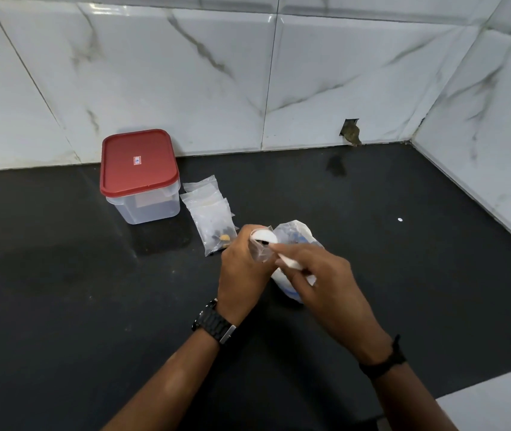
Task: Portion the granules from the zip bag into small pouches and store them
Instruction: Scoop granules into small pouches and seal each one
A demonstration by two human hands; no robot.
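Left hand (241, 269) curled round a small clear pouch (262, 250), holding its mouth up. Right hand (319, 275) pinches a white spoon (291, 262), bowl end touching the pouch mouth; a white curved piece (263, 236) sits at the top of the left hand, can't tell what it is. Zip bag (297, 236) stands open on the black desk (61, 275) just behind both hands, partly hidden by the right one; granules inside not clearly visible. Stack of pouches (209, 213) lies left of the bag, some dark and yellow bits in the front one. Red-lidded tub (139, 178) beside the stack, against the tiled wall (185, 73), lid on. Watch (213, 321) on left wrist, black band (385, 362) on right.
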